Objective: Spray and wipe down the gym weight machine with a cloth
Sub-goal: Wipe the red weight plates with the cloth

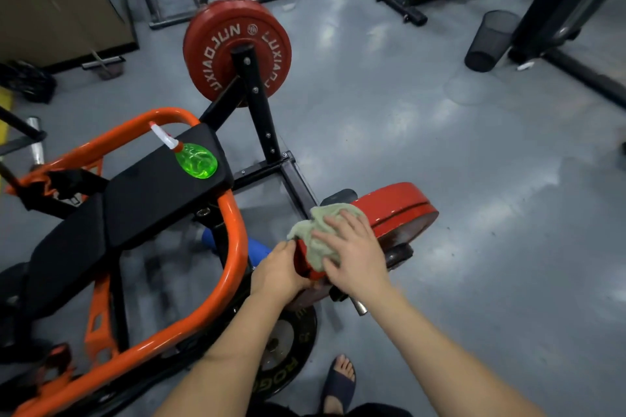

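Note:
The weight machine has an orange tube frame (233, 247) and a black padded seat (159, 186). A green spray bottle (195, 159) with a white and red nozzle lies on the seat pad. Near me, red weight plates (399, 210) sit on the machine's side peg. My right hand (352, 247) presses a pale green cloth (316, 234) flat against the rim of the red plates, fingers spread. My left hand (277, 269) grips the near edge of the plate stack beside the cloth.
A second red plate (216, 44) hangs on the far black post. A black plate (288, 349) leans on the floor below my arms. A mesh bin (491, 41) lies tilted at the back right. My sandalled foot (340, 379) stands on the grey floor.

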`<act>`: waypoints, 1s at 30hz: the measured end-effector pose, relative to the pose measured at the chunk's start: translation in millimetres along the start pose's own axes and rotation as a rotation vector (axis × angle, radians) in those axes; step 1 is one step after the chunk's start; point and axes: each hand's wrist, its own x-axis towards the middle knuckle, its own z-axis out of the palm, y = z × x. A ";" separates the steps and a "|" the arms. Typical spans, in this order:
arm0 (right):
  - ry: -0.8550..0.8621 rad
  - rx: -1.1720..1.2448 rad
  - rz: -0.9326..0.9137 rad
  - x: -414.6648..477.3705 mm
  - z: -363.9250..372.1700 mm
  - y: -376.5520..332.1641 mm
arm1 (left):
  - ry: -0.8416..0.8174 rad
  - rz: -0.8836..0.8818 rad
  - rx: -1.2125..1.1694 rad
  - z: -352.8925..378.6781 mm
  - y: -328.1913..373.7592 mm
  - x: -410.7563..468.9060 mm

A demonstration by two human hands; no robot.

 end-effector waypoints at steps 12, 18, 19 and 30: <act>0.140 0.368 0.683 45.2 -55.5 81.7 | -0.001 -0.009 -0.008 0.5 3.1 -3.2; 0.167 0.028 0.379 38.0 -25.0 43.2 | -0.011 -0.022 0.032 -1.0 5.5 0.1; 0.128 0.009 0.220 27.9 -18.0 30.6 | -0.019 -0.020 0.049 -1.2 5.8 1.6; 0.010 0.156 0.178 36.1 -32.4 64.6 | -0.028 -0.025 0.077 -1.7 3.7 2.9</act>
